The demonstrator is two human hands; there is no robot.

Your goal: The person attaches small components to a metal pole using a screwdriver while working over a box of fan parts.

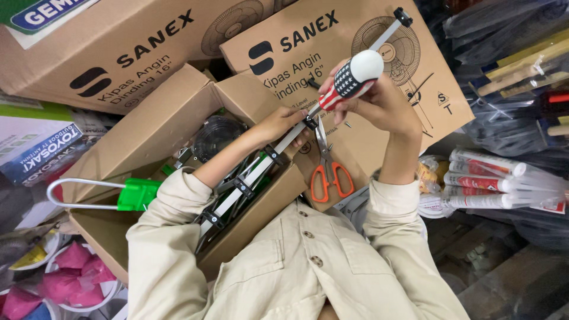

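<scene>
Figure: view from the head camera, looking down. The screwdriver (349,80), with a red, white and blue patterned handle ending in a white rounded cap, was held upright-tilted in the right hand (379,104), whose fingers were closed fully around the handle; its tip met a black clamp on the long metal rail (284,145). The left hand (281,123) gripped that rail just below the clamp, fingers wrapped over it. The rail ran diagonally from inside the open cardboard box (178,118) at lower left, across the box's near edge, up to a black end fitting near the top edge of the closed carton (379,35) behind. Several black brackets sat along the rail.

Orange-handled scissors (327,172) lay just beside the hands, on the carton's lower corner, blades pointing toward the clamp. A green plastic part with a bent wire loop (112,194) jutted past the open box's left edge. A second printed carton (118,47) lay against the first at upper left. White tubes in wrapping (486,178) were stacked to the right, well apart from the hands. Pink bags in a tub (71,275) filled the lower left corner. Little free room remained around the box; goods crowded every side.
</scene>
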